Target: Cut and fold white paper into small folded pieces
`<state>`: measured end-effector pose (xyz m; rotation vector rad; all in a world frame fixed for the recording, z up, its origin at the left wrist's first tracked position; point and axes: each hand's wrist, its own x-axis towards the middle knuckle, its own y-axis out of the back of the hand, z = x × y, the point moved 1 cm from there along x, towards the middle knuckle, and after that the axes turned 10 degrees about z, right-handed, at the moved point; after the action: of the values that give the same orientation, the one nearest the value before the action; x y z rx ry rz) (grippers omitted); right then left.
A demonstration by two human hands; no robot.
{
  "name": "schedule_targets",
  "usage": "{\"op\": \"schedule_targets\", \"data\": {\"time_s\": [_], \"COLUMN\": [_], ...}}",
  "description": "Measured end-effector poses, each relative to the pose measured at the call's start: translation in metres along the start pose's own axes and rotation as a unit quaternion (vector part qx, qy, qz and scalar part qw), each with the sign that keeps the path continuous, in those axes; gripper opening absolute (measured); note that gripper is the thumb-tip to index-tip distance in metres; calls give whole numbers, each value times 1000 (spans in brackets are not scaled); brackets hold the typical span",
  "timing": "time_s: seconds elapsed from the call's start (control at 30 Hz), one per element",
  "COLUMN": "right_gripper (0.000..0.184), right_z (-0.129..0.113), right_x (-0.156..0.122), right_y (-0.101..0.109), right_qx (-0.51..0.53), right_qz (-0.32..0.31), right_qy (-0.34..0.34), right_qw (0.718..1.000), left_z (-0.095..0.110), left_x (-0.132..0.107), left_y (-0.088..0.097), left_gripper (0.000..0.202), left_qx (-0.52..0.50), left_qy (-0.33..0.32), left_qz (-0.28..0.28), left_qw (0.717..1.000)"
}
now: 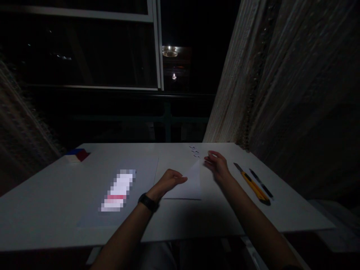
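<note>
A white sheet of paper (191, 183), folded into a triangle, lies on the white table (56, 195) in front of me. My left hand (168, 182), with a dark watch on its wrist, rests on the paper's left edge with fingers curled and pinched on it. My right hand (216, 165) is at the paper's upper right tip, fingers bent and touching the fold. The scene is dim.
A yellow utility knife (251, 183) and a dark pen (261, 183) lie to the right of my right hand. A larger sheet (140, 165) with a blurred patch lies left. A red and blue block (77, 153) sits at the far left corner. Curtains hang at both sides.
</note>
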<state>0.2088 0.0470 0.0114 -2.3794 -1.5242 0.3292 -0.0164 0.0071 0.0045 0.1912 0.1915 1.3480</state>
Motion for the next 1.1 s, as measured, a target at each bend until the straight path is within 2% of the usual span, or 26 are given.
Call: {"op": "schedule_targets", "data": {"time_s": [0.07,0.13,0.2,0.37,0.5,0.67,0.83,1.0,1.07,1.1], "right_gripper": [35,36,29,27,26,26,27,25,24,23], "right_z": [6,12,16,17,12,8,12,6,-2,-7], "right_x": [-13,-25,-33,-34,-29,-16,-1,1,0,-1], "right_y": [-12,-22,-29,-30,-27,-20,-11,-7,-3,-1], "right_qx": [-18,-58,-79,-56,-44,-17,2,-42,-72,-93], "right_qz": [-97,-169,-188,-106,-81,-10,51,64,44,14], "right_qy": [-40,-52,-42,-21,4,42,52,36,19,6], "right_qw": [994,983,978,993,996,999,997,996,996,996], "left_z": [-1,-2,-1,1,0,-3,-6,-8,-10,-11], "left_x": [1,1,1,1,2,1,2,5,8,10], "left_y": [-1,-2,-3,-2,-1,-3,-2,4,8,10], "left_gripper": [44,44,45,47,46,40,42,41,39,38], "left_qx": [-6,-9,-3,13,9,-69,-99,-77,-61,-50], "left_qy": [4,0,-10,-16,-10,40,61,46,32,23], "left_qz": [2,2,-3,-15,-21,-61,-65,-46,-23,-8], "left_qw": [1000,1000,1000,1000,1000,995,991,995,997,998]}}
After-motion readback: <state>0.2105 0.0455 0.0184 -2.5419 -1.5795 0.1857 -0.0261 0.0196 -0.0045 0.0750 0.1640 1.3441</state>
